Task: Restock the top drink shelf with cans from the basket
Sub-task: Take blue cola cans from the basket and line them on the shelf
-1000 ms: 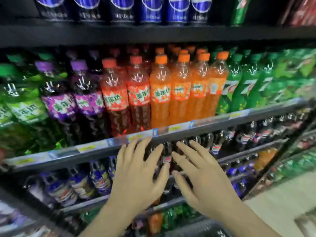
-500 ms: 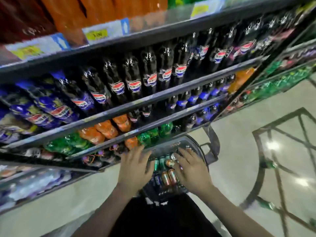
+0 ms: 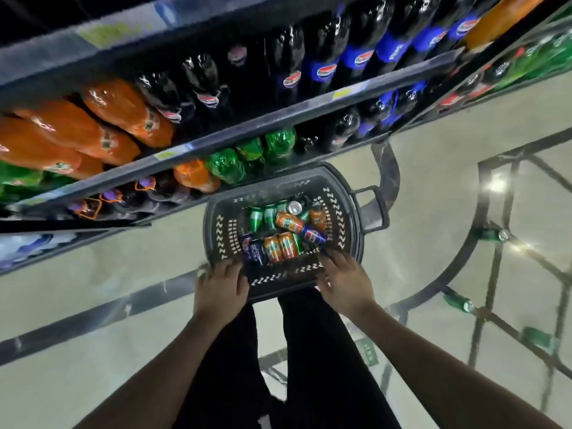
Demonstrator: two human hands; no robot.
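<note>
A dark plastic basket [image 3: 348, 209] stands on the floor in front of the lowest shelves. Inside lie several cans: green ones [image 3: 256, 218] at the back, orange ones [image 3: 281, 246] in the middle, blue ones [image 3: 253, 250] near the front. My left hand [image 3: 221, 287] hovers at the basket's near left rim, fingers pointing down toward the blue cans and holding nothing. My right hand [image 3: 343, 281] reaches over the near right rim, fingertips by a blue can [image 3: 313, 236], also holding nothing. The top shelf is out of view.
Lower shelves [image 3: 247, 122] hold cola, orange and green bottles just beyond the basket. The basket's handle [image 3: 376, 209] folds out to the right. Green cans [image 3: 458, 301] lie on the patterned floor at right. My dark trouser legs [image 3: 278, 351] stand below the basket.
The view has dropped from the middle bottle shelves to the floor basket. Both hands came down from shelf height to the basket's near rim.
</note>
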